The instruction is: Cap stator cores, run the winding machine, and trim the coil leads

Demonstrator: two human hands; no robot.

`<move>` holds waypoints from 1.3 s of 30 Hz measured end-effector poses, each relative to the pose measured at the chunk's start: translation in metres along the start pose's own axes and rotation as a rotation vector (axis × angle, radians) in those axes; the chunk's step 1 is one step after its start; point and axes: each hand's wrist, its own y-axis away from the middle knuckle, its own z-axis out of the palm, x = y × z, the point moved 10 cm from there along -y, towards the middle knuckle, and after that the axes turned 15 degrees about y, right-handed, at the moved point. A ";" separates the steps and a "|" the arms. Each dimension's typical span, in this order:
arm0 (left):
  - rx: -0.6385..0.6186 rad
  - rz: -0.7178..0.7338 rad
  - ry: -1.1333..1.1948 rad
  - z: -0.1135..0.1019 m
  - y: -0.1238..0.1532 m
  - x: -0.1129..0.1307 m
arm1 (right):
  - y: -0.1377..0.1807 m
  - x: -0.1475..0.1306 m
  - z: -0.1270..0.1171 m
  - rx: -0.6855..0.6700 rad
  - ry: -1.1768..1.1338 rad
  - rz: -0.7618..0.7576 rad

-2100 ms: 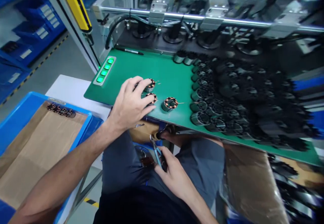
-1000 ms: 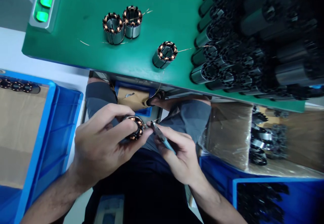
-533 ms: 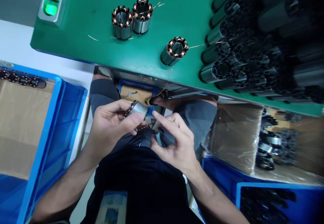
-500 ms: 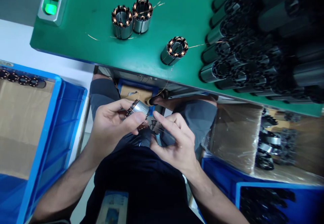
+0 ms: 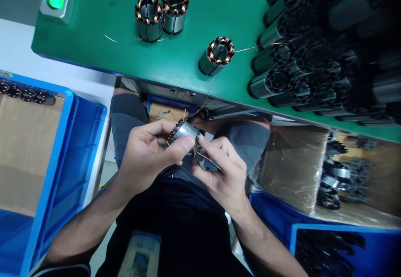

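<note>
Above my lap, my left hand (image 5: 153, 151) is closed around a motor stator (image 5: 184, 130), a silvery cylinder with copper windings at its dark toothed end. The stator lies tilted between the thumb and fingers. My right hand (image 5: 222, 168) is at its right-hand end, the fingertips touching or almost touching it. In that hand is a small metal hand tool (image 5: 203, 165) with a pale blue part, mostly hidden by the fingers, so its exact kind is unclear. A thin copper wire runs from the stator's end towards my right fingers.
Three wound stators stand on the green table (image 5: 125, 59), among them a single stator (image 5: 216, 55) with loose wire ends. Many bare stator cores (image 5: 266, 82) are massed at the right. A blue crate (image 5: 70, 110) sits left; a lined box (image 5: 291, 168) of metal parts sits right.
Both hands and the stator have shifted slightly right and up. My right fingers have come closer to the stator's end, and a wire now shows stretched beside them.
</note>
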 end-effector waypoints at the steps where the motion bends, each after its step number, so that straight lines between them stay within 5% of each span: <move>1: 0.010 0.003 -0.005 -0.001 -0.002 -0.003 | -0.001 0.001 0.001 -0.010 -0.018 0.000; 5: 0.124 0.055 -0.024 -0.021 -0.007 -0.012 | -0.006 0.026 0.027 -0.187 -0.060 0.093; 8: 0.226 0.098 -0.039 -0.062 0.000 0.002 | -0.003 0.060 0.059 -0.392 -0.024 0.226; 12: 0.381 0.335 -0.275 -0.145 0.040 0.087 | 0.011 0.100 0.092 -0.613 0.107 0.346; 15: 0.580 0.553 -0.710 -0.199 0.079 0.165 | 0.019 0.108 0.108 -0.679 0.114 0.345; 17: 0.659 0.550 -1.052 -0.224 0.084 0.190 | 0.022 0.107 0.116 -0.707 0.115 0.327; 20: 0.689 0.332 -1.411 -0.263 0.059 0.184 | 0.021 0.103 0.125 -0.723 0.139 0.280; 24: 0.681 0.154 -1.508 -0.300 0.017 0.153 | 0.019 0.103 0.130 -0.754 0.171 0.217; 29: 0.746 0.079 -1.550 -0.320 -0.004 0.136 | 0.025 0.120 0.126 -0.772 0.165 0.236; 33: 0.754 0.116 -1.542 -0.313 0.008 0.147 | 0.030 0.125 0.121 -0.729 0.146 0.272; 36: 0.759 0.241 -1.499 -0.285 0.027 0.179 | 0.027 0.114 0.115 -0.656 0.099 0.275; 39: 0.766 0.541 -1.439 -0.229 0.040 0.224 | 0.024 0.104 0.115 -0.623 0.106 0.301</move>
